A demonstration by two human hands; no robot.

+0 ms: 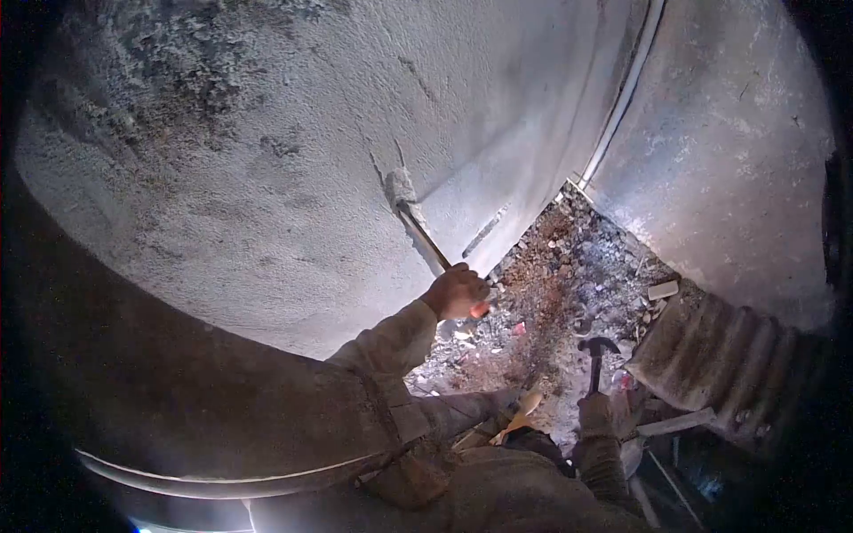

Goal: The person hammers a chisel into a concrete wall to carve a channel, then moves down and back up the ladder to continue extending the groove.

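Observation:
My left hand point(456, 291) is closed around a long, thin chisel point(428, 238). Its far end meets the plastered wall point(293, 213) at a pale chipped patch point(400, 188). A reddish-orange bit shows at the lower side of that fist. Lower and to the right, my right hand point(593, 410) grips a hammer point(596, 354) by its handle, head upward. The hammer is apart from the chisel and hangs over the rubble-covered ground. Dim light hides the details of the right hand's fingers.
Broken stones and debris point(569, 266) cover the ground in the corner. A white pipe point(626, 89) runs up where the walls meet. At right lies a corrugated sheet point(720, 364), with a pale block point(663, 290) beside it. Another gouge point(484, 233) marks the wall.

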